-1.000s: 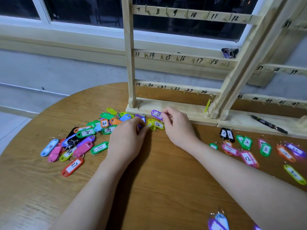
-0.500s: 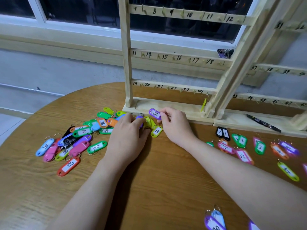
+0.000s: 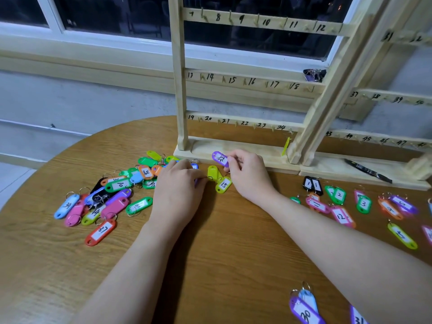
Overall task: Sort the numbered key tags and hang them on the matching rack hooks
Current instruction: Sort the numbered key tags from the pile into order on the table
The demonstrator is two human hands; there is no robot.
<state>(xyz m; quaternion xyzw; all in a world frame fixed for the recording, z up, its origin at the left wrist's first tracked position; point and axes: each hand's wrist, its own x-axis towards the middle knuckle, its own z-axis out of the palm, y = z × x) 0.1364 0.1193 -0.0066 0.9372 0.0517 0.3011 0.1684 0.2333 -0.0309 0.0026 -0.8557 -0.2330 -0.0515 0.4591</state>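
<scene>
Two tags are in my hands at once, and they seem tangled by their rings, so the job just now is, I judge, to part them cleanly. My right hand [image 3: 247, 174] pinches the purple tag [image 3: 220, 158] between thumb and fingertips, lifted just in front of the rack's base [image 3: 245, 148]; its number is too smeared for me to read. My left hand [image 3: 180, 185] lies curled with its fingertips nipping the ring of a yellow-green tag [image 3: 212, 171], and the tag marked 15 [image 3: 224, 184] lies on the desk [image 3: 222, 253] touching that one. To do this well I should keep the left hand pressing low, so the yellow-green pair stays down, and draw the purple one away gently rather than yanking, lest the unsorted heap [image 3: 112, 197] to my left scatter. Once it is free I should turn the label towards me and read it before choosing a hook; the rows on the rack [image 3: 180, 90] run 7 to 12, 13 to 18, 19 to 24. Sorted tags [image 3: 339, 202] lie in order to my right, well apart from the heap.
</scene>
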